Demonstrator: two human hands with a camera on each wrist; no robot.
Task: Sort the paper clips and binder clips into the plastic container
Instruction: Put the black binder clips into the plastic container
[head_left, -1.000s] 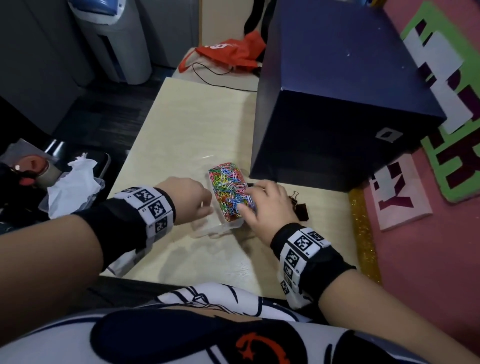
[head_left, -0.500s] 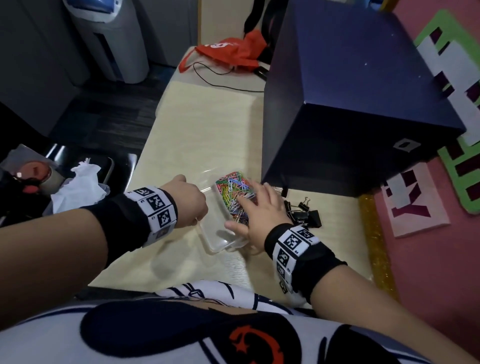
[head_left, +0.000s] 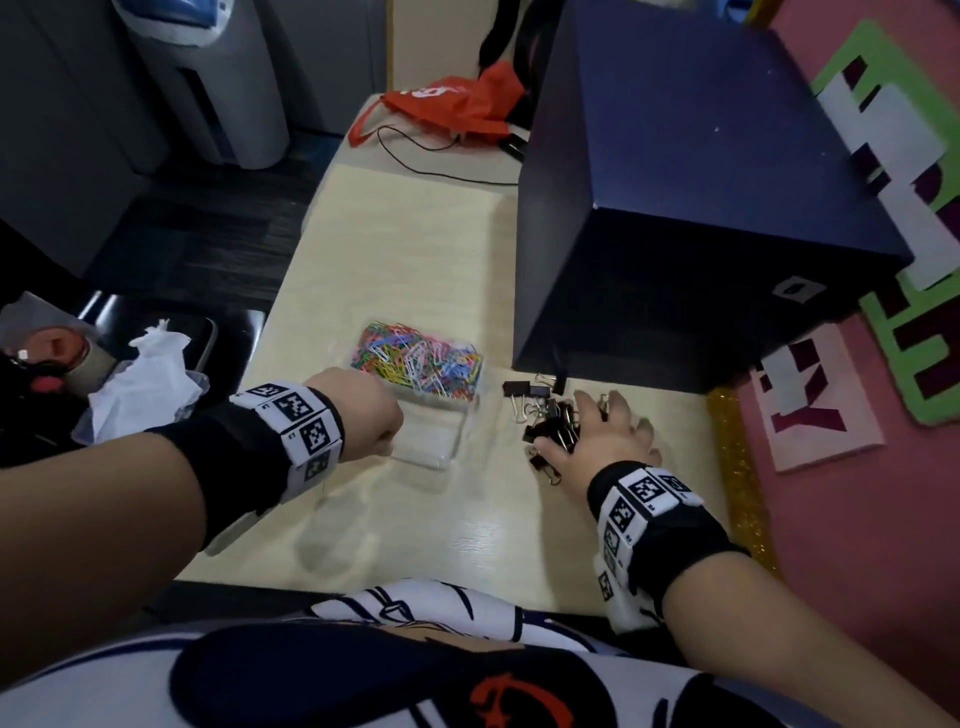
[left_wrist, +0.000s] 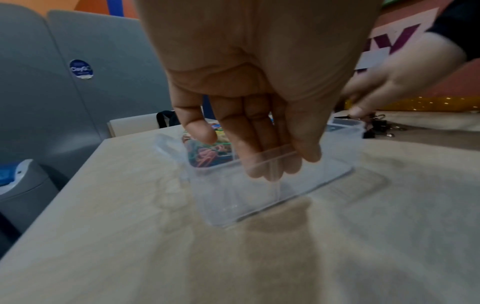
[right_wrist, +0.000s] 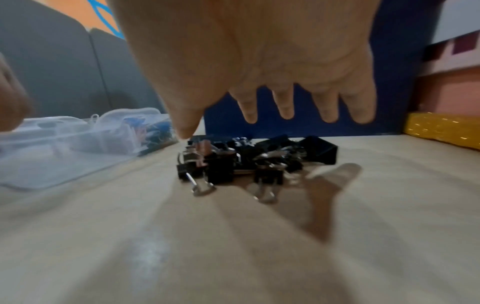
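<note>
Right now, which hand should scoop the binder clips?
Right hand: it hovers open over the binder clips. The left hand grips the plastic container, steadying it.

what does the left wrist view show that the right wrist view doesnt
Only the left wrist view shows the left hand gripping the near rim of the plastic container, fingers inside its empty near section and thumb outside, plus a blue round sticker on the grey panel.

Only the right wrist view shows the right hand spread open above the pile of black binder clips, and the dark blue box behind them.

Both show the container, the coloured paper clips in its far section, the binder clips and the table.
</note>
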